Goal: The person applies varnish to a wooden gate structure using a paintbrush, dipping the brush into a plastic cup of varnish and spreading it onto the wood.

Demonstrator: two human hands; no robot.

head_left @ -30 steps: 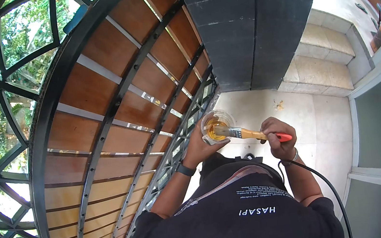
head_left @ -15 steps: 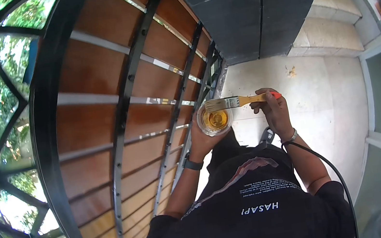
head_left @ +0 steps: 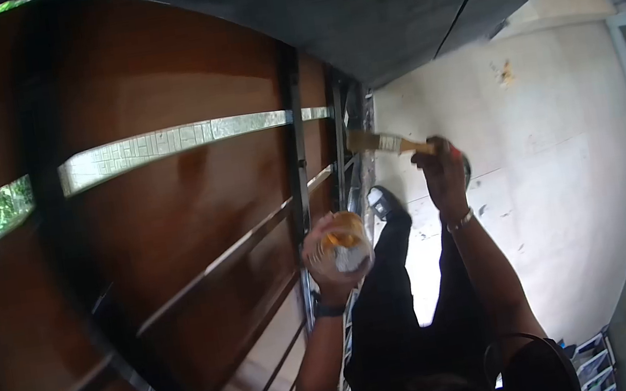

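Note:
A clear plastic cup (head_left: 347, 253) with amber liquid sits in my left hand (head_left: 324, 262), whose fingers wrap round its side. The cup is tilted in front of the slatted panel. My right hand (head_left: 441, 169) is closed round the handle of a flat paintbrush (head_left: 394, 144). Its bristles point left, toward the black metal frame, above and right of the cup. Whether the bristles touch the frame is unclear.
Brown wooden slats (head_left: 192, 188) on black metal uprights (head_left: 294, 134) fill the left side. A dark panel (head_left: 351, 14) is overhead. Pale floor (head_left: 533, 164) with a brownish spot (head_left: 505, 73) lies at right. A shoe (head_left: 382, 200) stands by the frame's base.
The view has moved closer to the slats. My left hand and the cup are lower and the cup is more tilted. The brush has moved away from above the cup, up and right.

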